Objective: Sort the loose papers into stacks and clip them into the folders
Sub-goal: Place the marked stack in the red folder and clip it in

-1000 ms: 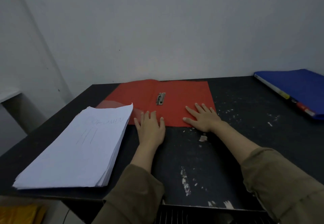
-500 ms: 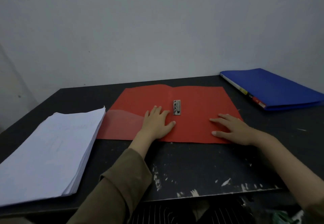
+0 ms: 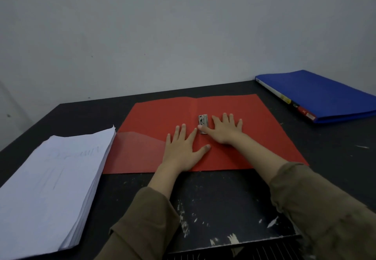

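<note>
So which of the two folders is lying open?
The red folder, spread flat under both hands with its metal clip exposed. The blue folder at the far right is closed.

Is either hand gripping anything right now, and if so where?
Nothing is gripped. The left hand lies flat on the open red folder; the right hand lies flat, thumb touching the metal clip.

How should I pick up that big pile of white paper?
Take the paper stack by its right long edge, the one facing the red folder, probably with both hands. That side shows the sheets' loose, slightly fanned edges, so fingers can slide under the bottom sheet and the thumb presses on top to keep the thick pile together.
</note>
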